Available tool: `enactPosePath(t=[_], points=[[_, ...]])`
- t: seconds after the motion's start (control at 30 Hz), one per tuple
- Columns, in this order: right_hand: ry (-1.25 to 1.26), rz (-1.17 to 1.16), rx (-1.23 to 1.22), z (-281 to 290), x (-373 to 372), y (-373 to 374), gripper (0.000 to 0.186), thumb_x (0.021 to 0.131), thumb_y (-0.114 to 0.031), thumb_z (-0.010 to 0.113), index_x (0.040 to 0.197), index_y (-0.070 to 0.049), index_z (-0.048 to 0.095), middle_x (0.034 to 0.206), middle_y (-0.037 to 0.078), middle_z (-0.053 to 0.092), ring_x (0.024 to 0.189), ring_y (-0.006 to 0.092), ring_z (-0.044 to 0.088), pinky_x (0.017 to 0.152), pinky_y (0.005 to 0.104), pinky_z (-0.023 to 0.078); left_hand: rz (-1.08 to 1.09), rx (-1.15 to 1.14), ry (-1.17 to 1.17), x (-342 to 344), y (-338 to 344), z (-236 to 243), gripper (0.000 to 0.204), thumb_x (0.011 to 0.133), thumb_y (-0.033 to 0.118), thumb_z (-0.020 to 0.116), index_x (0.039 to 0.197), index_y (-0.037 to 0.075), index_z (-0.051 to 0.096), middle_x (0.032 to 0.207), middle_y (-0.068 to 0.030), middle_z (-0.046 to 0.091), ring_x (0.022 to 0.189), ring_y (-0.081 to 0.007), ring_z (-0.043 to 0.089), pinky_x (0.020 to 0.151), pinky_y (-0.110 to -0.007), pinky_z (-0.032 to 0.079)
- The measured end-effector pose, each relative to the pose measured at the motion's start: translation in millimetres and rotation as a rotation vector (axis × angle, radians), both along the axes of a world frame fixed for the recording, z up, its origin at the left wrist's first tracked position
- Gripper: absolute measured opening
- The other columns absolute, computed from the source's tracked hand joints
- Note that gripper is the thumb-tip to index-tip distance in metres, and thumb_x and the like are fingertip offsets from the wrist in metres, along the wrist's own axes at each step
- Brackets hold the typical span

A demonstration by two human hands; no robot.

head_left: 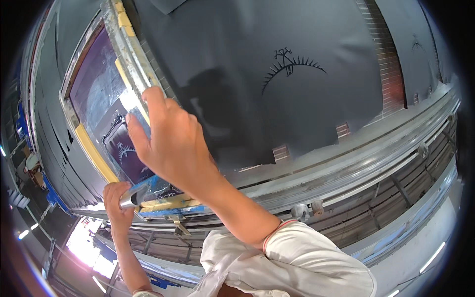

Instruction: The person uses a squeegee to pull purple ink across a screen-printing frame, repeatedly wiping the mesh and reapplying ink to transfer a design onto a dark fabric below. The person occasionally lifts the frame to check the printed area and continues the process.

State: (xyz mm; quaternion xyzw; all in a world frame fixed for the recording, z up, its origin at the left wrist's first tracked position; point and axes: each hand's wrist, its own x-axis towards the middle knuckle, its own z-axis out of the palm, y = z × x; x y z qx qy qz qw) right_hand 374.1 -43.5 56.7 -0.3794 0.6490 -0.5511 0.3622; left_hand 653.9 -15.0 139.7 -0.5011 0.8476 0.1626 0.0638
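Observation:
A screen-printing frame lies at the left, with a purple mesh and a dark stencil of a spiked arc design. My right hand is curled over the frame's right rail, fingers on the rail and thumb above the mesh. At the frame's near left corner, my left hand is closed around a squeegee with a metal holder and blue-smeared edge. Dark ink sits on the mesh near it. To the right, a dark grey sheet carries a printed black spiked arc.
Another dark sheet with a similar print lies at the far right, past a brick-patterned strip. A metal rail runs along the table's near edge, with metal stops attached. More dark sheets hang or lie at the left.

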Motion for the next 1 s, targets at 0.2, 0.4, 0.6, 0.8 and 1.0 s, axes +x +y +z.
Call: enactPosePath(t=[0.2,0.4,0.6,0.8,1.0], points=[[0.131,0.071,0.178,-3,9,4,0.04,0.093,-0.028,0.067,0.119,0.0,0.057,0.09,0.029,0.069,0.083,0.0507,0.068,0.077,0.0566,0.055,0.067,-0.014,0.057,12,21,-6,0.043,0.061,-0.002,0.074,0.104,0.003,0.07,0.107,-0.0128,0.071,0.105,-0.0348,0.064,0.094,-0.043,0.049],[0.219,0.076,0.177,0,7,1,0.037,0.091,-0.033,0.068,0.115,-0.006,0.06,0.093,0.028,0.072,0.088,0.0482,0.07,0.079,0.0555,0.056,0.137,-0.278,0.24,34,59,-11,0.049,0.061,-0.007,0.08,0.107,0.008,0.076,0.109,-0.0123,0.075,0.102,-0.0336,0.069,0.093,-0.043,0.052],[0.267,0.023,0.174,-3,-3,-6,0.036,0.092,-0.031,0.069,0.12,-0.01,0.065,0.075,0.02,0.07,0.075,0.0377,0.072,0.075,0.0451,0.055,0.028,-0.399,0.296,11,108,2,0.046,0.058,-0.004,0.074,0.102,0.007,0.073,0.107,-0.0065,0.075,0.092,-0.0295,0.068,0.08,-0.042,0.052],[0.397,-0.008,0.193,-2,4,-5,0.031,0.091,-0.03,0.071,0.115,-0.01,0.067,0.076,0.015,0.069,0.07,0.028,0.068,0.073,0.0401,0.053,0.012,-0.34,0.344,25,124,-33,0.044,0.063,-0.002,0.071,0.106,0.01,0.068,0.107,-0.001,0.071,0.088,-0.0237,0.061,0.08,-0.038,0.046],[0.481,-0.011,0.21,-4,0,-6,0.032,0.09,-0.032,0.072,0.113,-0.01,0.068,0.09,0.016,0.073,0.084,0.0311,0.07,0.082,0.0413,0.054,-0.065,-0.412,0.354,39,8,-45,0.044,0.064,-0.002,0.072,0.105,0.011,0.071,0.106,-0.004,0.072,0.09,-0.0258,0.064,0.078,-0.04,0.047]])
